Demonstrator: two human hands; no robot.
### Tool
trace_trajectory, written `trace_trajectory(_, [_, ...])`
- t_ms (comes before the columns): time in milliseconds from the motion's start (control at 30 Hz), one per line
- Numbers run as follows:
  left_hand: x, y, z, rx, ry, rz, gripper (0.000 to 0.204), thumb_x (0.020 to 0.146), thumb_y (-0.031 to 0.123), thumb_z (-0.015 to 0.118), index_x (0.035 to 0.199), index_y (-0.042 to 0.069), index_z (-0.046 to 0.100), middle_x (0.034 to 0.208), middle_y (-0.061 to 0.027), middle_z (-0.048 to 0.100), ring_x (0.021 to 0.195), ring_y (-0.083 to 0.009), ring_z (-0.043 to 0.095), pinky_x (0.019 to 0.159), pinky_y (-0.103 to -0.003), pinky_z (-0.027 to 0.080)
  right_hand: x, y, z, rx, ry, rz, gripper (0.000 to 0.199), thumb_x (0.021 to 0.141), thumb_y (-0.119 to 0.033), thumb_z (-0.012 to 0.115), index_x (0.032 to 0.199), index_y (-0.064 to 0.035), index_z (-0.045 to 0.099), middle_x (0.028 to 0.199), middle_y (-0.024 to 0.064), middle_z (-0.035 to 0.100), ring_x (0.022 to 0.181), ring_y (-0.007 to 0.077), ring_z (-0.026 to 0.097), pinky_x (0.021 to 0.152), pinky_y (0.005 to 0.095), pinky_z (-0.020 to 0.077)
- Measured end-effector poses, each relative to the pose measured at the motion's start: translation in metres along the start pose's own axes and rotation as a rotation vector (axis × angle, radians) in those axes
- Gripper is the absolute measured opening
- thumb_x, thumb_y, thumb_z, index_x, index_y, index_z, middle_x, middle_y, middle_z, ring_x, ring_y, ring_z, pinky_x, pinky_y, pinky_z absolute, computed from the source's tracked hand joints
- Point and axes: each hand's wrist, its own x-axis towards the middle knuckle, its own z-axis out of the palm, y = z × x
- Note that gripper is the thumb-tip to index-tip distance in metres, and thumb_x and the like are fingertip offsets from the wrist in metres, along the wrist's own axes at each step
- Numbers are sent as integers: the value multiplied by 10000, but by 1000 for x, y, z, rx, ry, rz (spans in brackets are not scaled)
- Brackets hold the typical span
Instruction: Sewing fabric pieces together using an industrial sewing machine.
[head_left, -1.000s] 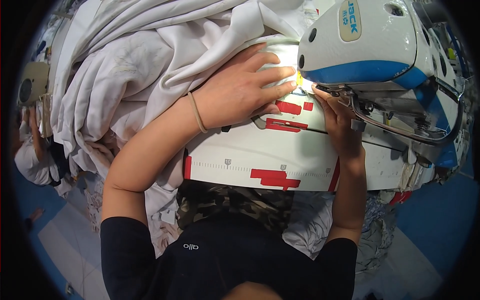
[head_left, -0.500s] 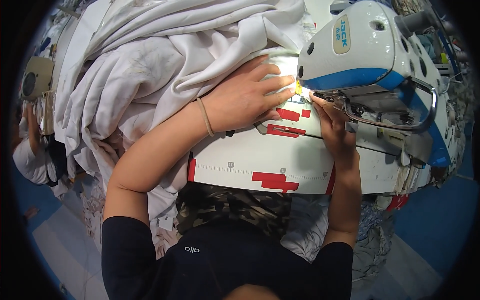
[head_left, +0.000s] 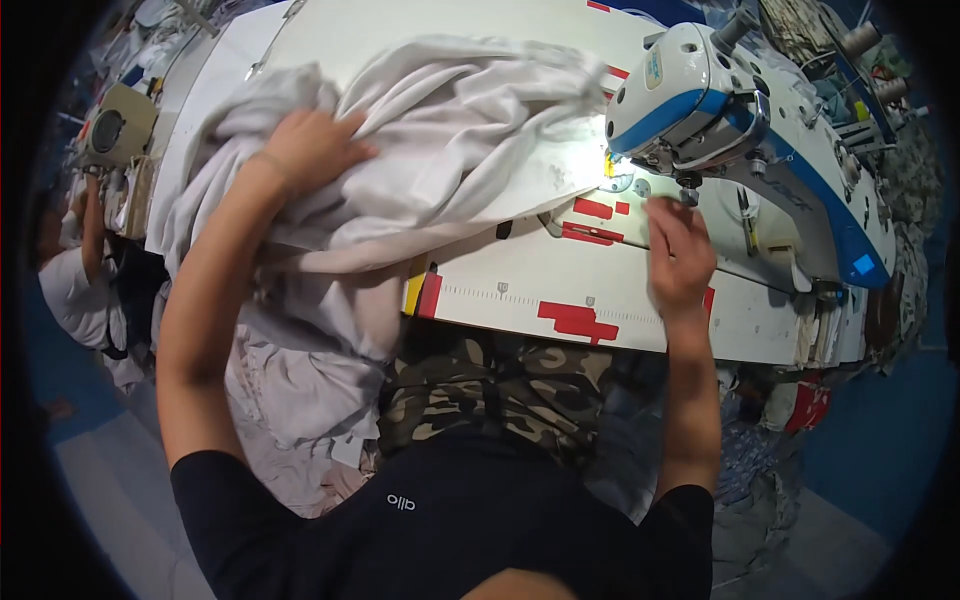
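A large bunched piece of white fabric lies over the left of the sewing table. Its right tip reaches the lit needle area of a white and blue sewing machine. My left hand rests on the gathered folds at the left, fingers apart and slightly blurred. Just in front of the machine head, my right hand hovers over the table, off the fabric, its fingers curled together. Whatever those fingers may hold is hidden.
The white table has red tape patches and a printed ruler along its near edge. Thread cones stand at the far right. More cloth hangs below the table's left side. Another person sits at the far left.
My left hand has moved left, away from the needle area, and the fabric is bunched differently. My right hand has drawn back from the needle toward me. The view has shifted.
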Motion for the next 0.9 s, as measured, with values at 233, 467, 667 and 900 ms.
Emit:
trace_trajectory(233, [-91, 0, 13, -273, 38, 37, 426, 958, 378, 599, 1107, -21, 587, 890, -217, 604, 867, -440, 596, 793, -493, 476, -117, -125, 13, 768, -285, 480, 130, 897, 33, 638, 1003, -4, 703, 1076, 153, 666, 837, 188, 680, 738, 324, 581])
trace_trajectory(467, [-83, 33, 65, -335, 356, -41, 467, 956, 332, 606, 1332, 58, 564, 1406, -263, 501, 1244, -459, 492, 1065, -468, 411, -150, -168, 86, 1288, -721, 1067, 638, 944, -119, 670, 1461, 39, 333, 1437, 162, 446, 1262, 217, 525, 958, 327, 501])
trace_trajectory(667, [-51, 34, 94, -322, 505, -24, 493, 980, 345, 583, 1405, 101, 532, 1487, -246, 430, 1360, -445, 396, 1126, -453, 347, -119, -192, 148, 1439, -829, 1007, 506, 963, -179, 664, 1395, -15, 460, 1298, 98, 576, 1178, 194, 581, 944, 335, 508])
trace_trajectory(900, [-32, -14, 121, -323, 588, 35, 492, 991, 365, 558, 1430, 146, 524, 1515, -230, 411, 1399, -454, 354, 1162, -508, 269, -59, -174, -16, 1546, -251, 1117, 627, 910, -47, 614, 1476, 18, 352, 1401, 227, 511, 1293, 343, 533, 1079, 480, 454])
